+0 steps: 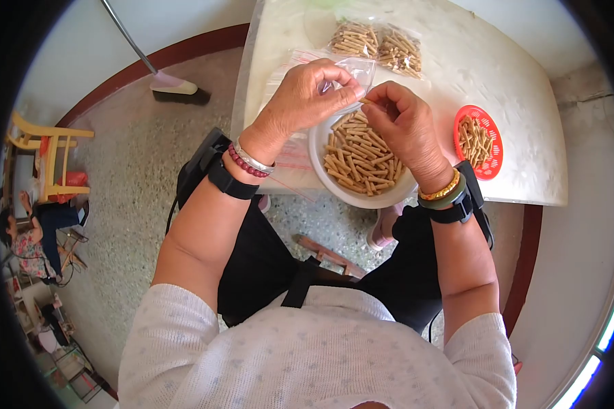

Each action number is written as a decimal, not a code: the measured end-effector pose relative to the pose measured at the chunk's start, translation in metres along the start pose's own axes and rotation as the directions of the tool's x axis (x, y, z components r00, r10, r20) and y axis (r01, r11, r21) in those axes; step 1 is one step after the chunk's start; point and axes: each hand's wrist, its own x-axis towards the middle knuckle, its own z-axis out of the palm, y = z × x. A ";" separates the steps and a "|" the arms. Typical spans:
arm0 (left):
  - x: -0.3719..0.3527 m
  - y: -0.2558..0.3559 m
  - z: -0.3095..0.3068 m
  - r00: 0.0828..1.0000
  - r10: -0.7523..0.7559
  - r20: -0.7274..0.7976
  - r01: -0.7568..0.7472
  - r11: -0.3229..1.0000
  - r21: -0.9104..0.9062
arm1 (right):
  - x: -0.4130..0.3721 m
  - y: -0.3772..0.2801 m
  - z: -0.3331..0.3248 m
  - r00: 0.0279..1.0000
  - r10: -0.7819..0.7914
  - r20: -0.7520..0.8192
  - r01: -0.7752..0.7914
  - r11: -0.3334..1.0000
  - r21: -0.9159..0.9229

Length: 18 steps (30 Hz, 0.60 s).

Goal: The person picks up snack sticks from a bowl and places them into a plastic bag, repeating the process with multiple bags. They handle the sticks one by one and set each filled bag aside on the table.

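Probably light, stiff and brittle, the short stick (365, 101) above the white bowl (368, 202) suits a gentle mid-length pinch, the right hand (399, 124) nipping it between fingertips, while what the left hand's (303, 95) drawn-together fingers hold I cannot tell

There are two filled bags (399, 52), one bowl (365, 201) and one basket (496, 131).

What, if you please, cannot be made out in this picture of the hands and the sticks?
All in the head view:
Inside of the right hand: hidden by its own curled fingers.
Part of the clear bag: hidden behind the left hand.
Floor of the white bowl: covered by the brown sticks.
What the person at far left is doing: too small to tell.
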 end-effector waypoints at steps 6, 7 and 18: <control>-0.002 -0.003 0.005 0.998 -0.021 0.060 0.018 0.999 0.046 | 0.000 0.000 0.002 0.996 -0.043 -0.074 0.046 0.998 0.038; -0.001 -0.003 0.006 0.997 -0.049 0.054 0.051 0.998 -0.033 | 0.000 0.000 0.002 0.996 -0.042 -0.076 0.045 0.998 0.039; -0.001 -0.003 0.008 0.994 0.002 0.109 0.018 0.982 -0.186 | 0.000 -0.005 0.003 0.996 0.073 0.056 -0.092 0.776 0.624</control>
